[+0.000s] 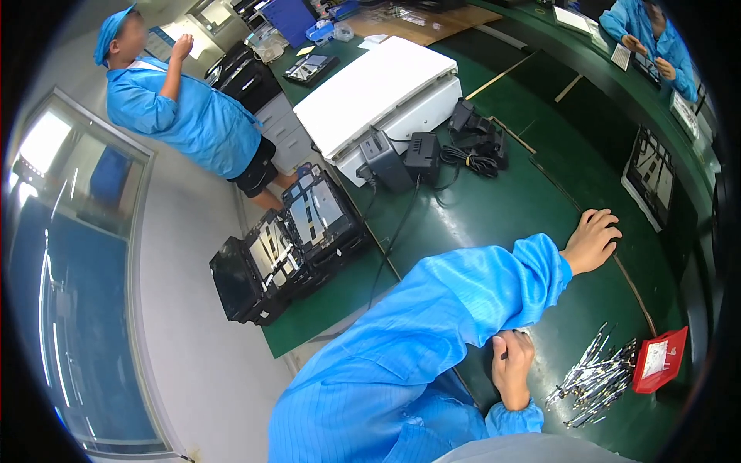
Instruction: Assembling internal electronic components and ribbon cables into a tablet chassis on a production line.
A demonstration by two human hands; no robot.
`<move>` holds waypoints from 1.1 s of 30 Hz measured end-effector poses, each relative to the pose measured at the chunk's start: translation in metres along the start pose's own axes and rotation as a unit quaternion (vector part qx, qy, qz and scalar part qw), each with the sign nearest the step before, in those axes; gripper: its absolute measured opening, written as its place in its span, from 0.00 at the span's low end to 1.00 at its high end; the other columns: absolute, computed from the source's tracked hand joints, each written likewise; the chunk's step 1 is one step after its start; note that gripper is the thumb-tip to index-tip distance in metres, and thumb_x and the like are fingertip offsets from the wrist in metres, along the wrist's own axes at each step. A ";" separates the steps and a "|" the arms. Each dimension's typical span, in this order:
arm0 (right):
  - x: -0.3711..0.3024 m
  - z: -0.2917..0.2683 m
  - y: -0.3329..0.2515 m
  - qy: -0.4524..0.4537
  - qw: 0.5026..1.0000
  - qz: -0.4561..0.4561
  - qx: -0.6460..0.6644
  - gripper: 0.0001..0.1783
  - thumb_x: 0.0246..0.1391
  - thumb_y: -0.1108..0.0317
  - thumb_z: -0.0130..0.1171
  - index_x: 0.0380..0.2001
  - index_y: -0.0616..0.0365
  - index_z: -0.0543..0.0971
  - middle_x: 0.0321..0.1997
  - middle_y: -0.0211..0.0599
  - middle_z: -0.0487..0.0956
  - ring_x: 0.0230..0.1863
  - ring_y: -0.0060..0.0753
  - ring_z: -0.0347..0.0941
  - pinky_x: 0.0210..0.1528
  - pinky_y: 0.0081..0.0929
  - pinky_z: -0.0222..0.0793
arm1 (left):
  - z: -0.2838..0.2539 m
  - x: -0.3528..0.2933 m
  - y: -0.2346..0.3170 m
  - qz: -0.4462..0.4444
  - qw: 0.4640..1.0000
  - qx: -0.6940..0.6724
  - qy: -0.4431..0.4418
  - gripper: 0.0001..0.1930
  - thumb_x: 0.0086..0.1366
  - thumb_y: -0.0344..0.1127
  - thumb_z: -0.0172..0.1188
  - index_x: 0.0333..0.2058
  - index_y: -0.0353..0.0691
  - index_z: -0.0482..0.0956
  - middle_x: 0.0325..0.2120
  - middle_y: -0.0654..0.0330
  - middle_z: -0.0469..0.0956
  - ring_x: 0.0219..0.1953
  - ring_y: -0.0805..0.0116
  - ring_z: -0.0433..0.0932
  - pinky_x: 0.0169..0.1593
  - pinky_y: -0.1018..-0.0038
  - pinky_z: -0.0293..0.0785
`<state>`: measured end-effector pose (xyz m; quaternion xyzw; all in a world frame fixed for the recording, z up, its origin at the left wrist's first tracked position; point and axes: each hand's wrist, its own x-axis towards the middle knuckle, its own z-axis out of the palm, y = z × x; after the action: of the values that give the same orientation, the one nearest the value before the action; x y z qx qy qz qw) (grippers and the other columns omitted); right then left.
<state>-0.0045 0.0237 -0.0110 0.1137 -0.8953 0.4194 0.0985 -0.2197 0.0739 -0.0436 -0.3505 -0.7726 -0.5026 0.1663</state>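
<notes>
My left hand (591,241) reaches across to the right and rests palm down on the green tabletop (463,212). Its fingers are bent and somewhat apart, and I make out nothing held in them. Closer to me, my right hand (513,369) is closed near the table edge, just under my left sleeve. A small dark spot shows by its thumb; what it holds, if anything, is hidden. To the right of this hand lies a loose heap of thin silver and black rod-like pieces (594,380). A red bin (661,359) with a white label touches the heap's right side.
Black power adapters (423,157) with coiled cords sit beside a large white flat-topped box (378,96). Stacked opened electronic devices (287,243) stand at left. Another flat device (650,177) lies at far right. One person (181,108) stands at left; another (656,42) works at upper right.
</notes>
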 end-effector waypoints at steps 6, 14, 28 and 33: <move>0.000 -0.003 0.000 0.000 1.000 0.001 0.028 0.12 0.54 0.64 0.52 0.20 0.59 0.73 0.19 0.43 0.72 0.22 0.47 0.65 0.27 0.39 0.58 | 0.001 0.000 0.000 0.000 1.000 -0.003 -0.003 0.11 0.56 0.32 0.57 0.39 0.40 0.77 0.48 0.53 0.69 0.58 0.53 0.60 0.61 0.58 0.49; 0.000 -0.004 -0.004 -0.006 1.000 0.002 0.029 0.12 0.53 0.65 0.52 0.20 0.59 0.73 0.20 0.43 0.73 0.22 0.47 0.66 0.28 0.39 0.58 | -0.001 -0.003 0.002 -0.002 1.000 -0.002 -0.008 0.11 0.57 0.32 0.57 0.39 0.40 0.77 0.48 0.53 0.69 0.58 0.53 0.60 0.61 0.58 0.49; 0.004 -0.003 -0.002 0.001 1.000 0.004 0.016 0.11 0.52 0.66 0.55 0.19 0.60 0.73 0.19 0.43 0.72 0.21 0.47 0.65 0.27 0.38 0.57 | 0.000 0.000 -0.001 -0.006 1.000 -0.004 -0.013 0.11 0.57 0.33 0.57 0.39 0.39 0.77 0.48 0.53 0.69 0.59 0.54 0.60 0.61 0.58 0.49; 0.002 -0.003 -0.004 0.003 1.000 0.003 0.017 0.11 0.52 0.67 0.55 0.19 0.60 0.73 0.19 0.43 0.72 0.21 0.47 0.65 0.27 0.38 0.57 | 0.000 -0.001 0.002 -0.009 1.000 -0.003 -0.011 0.11 0.57 0.33 0.57 0.39 0.39 0.78 0.48 0.52 0.69 0.59 0.54 0.60 0.61 0.58 0.49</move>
<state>-0.0053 0.0234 -0.0061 0.1110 -0.8883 0.4348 0.0978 -0.2181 0.0736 -0.0426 -0.3493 -0.7763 -0.5022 0.1519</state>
